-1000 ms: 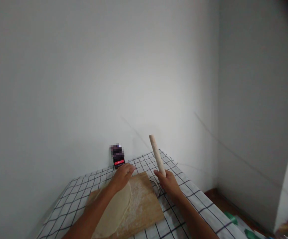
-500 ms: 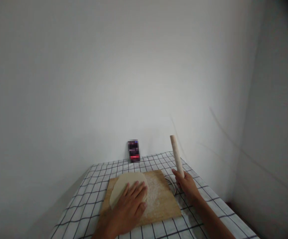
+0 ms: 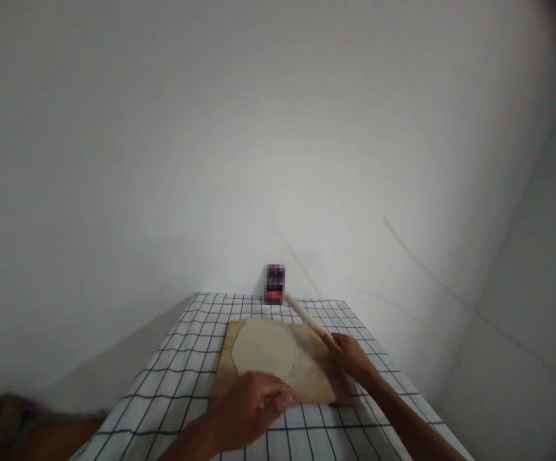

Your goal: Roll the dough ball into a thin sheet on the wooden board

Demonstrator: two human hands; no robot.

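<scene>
A thin round sheet of pale dough lies flat on a wooden board, over its left and middle part. My left hand hovers at the board's front edge, just above the near side of the dough. Its fingers are loosely bent and slightly blurred, with a small gap to the thumb, and I see nothing in them. Over the board's right side, my right hand grips one end of a rolling pin. The pin slants away to the far left, raised above the board.
A white cloth with dark grid lines covers the table. At its far edge a pixelated dark upright object leans on the white wall. Brown wooden furniture shows at lower left.
My left hand has come off the dough toward the near edge, its fingers now bent. In my right hand the rolling pin has tipped from near upright to slanting left. The camera view has shifted.
</scene>
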